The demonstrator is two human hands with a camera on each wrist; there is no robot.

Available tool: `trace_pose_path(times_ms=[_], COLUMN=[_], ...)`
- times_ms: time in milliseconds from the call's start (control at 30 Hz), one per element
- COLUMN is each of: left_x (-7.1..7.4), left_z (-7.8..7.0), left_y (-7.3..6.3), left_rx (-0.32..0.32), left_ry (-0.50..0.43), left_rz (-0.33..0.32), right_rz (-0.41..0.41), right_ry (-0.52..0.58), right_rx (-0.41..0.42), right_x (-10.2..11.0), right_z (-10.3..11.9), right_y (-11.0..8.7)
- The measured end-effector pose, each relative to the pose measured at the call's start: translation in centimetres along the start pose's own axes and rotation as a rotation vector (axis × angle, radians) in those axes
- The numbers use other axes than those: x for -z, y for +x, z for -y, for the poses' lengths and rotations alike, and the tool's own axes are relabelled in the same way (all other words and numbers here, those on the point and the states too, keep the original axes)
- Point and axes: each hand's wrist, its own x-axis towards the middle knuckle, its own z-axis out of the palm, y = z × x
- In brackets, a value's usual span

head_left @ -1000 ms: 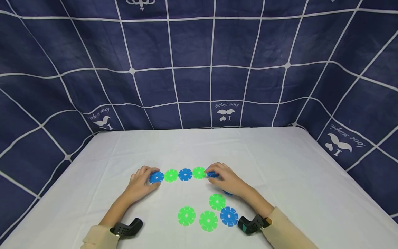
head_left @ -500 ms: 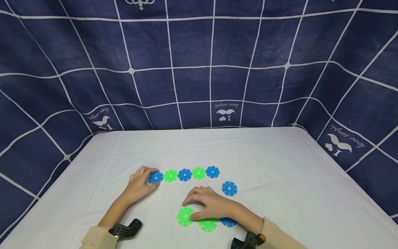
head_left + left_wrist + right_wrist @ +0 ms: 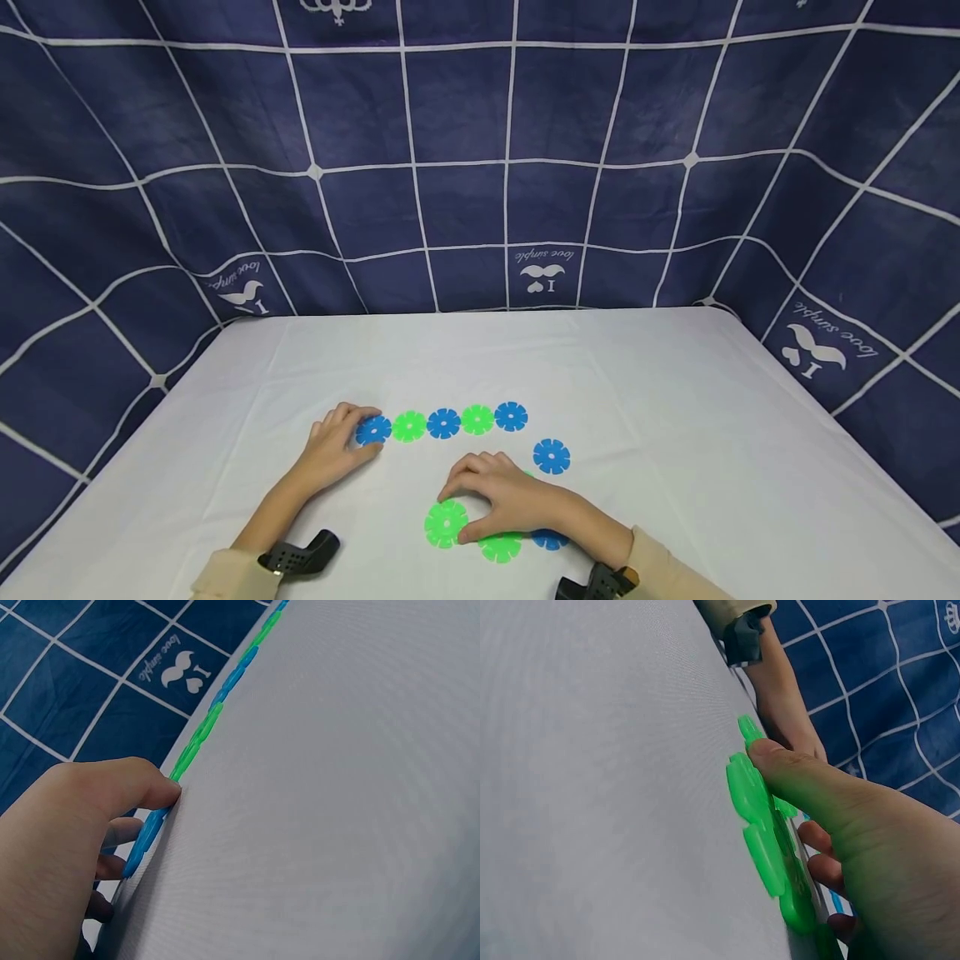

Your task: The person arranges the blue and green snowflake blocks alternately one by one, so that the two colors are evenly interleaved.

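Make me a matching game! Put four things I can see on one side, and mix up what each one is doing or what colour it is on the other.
Things:
1. left hand
2. hanging cloth
3. right hand
4. tablecloth

Clues:
A. grips a green disc
B. plain white
C. grips a blue disc
D. dark blue with white lines

Right pairs: 1-C, 2-D, 3-A, 4-B

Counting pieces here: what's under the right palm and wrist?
Parts of a green disc and a blue disc show beneath the right hand, plus a green sliver beyond it; the rest is covered.
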Motion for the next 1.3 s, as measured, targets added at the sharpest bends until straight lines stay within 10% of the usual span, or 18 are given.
trace_pose_path(times_ms=[600, 1300], left_x=[-0.1, 0.0], left_z=[0.0, -0.1], left_y=[-0.1, -0.1], left_rx=[-0.012, -0.011], left_ry=[-0.007, -0.015], left_rz=[-0.002, -0.012], right_rz=[-0.012, 0.02], right_ry=[0.218, 0.418], right_rx=[-0.133, -0.051], right_x=[0.1, 1.1], right_z=[0.4, -0.5], right_y=[0.1, 0.2])
